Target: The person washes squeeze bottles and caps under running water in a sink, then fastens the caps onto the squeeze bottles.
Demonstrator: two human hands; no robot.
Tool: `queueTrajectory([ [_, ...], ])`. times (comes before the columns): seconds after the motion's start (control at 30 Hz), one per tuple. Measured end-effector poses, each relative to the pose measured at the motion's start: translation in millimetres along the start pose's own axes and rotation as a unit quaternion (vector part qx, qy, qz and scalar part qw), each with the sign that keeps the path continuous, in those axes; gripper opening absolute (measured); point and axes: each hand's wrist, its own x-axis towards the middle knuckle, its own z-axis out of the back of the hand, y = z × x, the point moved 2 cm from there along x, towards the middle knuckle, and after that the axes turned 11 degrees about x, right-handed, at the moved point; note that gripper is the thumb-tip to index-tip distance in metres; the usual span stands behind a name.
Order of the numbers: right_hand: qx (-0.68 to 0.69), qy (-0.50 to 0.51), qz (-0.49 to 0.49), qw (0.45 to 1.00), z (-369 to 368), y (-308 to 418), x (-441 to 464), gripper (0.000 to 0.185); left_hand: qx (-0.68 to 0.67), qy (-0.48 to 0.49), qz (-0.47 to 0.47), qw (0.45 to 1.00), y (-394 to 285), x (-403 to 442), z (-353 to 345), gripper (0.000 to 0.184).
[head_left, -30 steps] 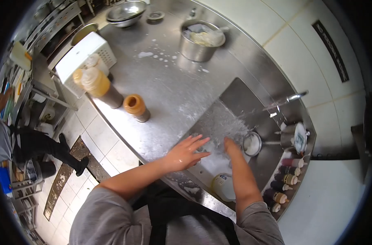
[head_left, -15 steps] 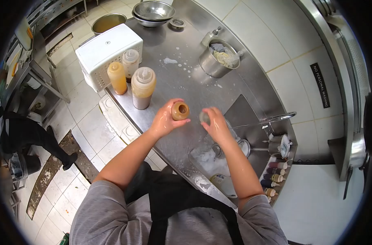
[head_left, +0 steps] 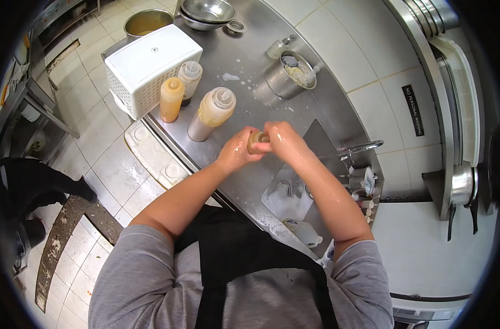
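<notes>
My left hand [head_left: 237, 151] is wrapped around a small brown squeeze bottle [head_left: 256, 141] above the steel counter. Over the bottle's mouth, my right hand [head_left: 283, 140] is closed, its fingers hiding the translucent cap seen in them a moment before. Both hands look wet. Just to the left stand a large squeeze bottle [head_left: 201, 123] with pale yellow contents, an orange-yellow squeeze bottle [head_left: 171, 101] and a clear one [head_left: 189, 81], all upright with nozzle caps.
A white perforated basket [head_left: 153, 57] lies upside down at the counter's left edge. Right of my hands, a sink with suds [head_left: 285, 200] sits under a faucet [head_left: 365, 147]. A steel pot [head_left: 289, 78] holds cloths or scraps. Nested bowls [head_left: 208, 12] stand at the back. A person's leg [head_left: 41, 178] shows at left.
My hands have come together: the right hand has brought the translucent cap onto the bottle's mouth. The view has shifted slightly, with the counter bottles now closer to my hands.
</notes>
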Motion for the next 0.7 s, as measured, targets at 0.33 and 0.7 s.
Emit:
queueTrajectory([
  [0.33, 0.057, -0.023, -0.027, 0.998, -7.5, -13.0, -30.3, 0.044, 0.007, 0.0, -0.035, 0.999, 6.7, 3.2, -0.9, 0.059],
  [0.7, 0.12, -0.158, 0.086, 0.976, -33.9, -19.0, -0.5, 0.037, 0.006, -0.043, 0.004, 0.999, 14.1, -0.5, -11.0, 0.064],
])
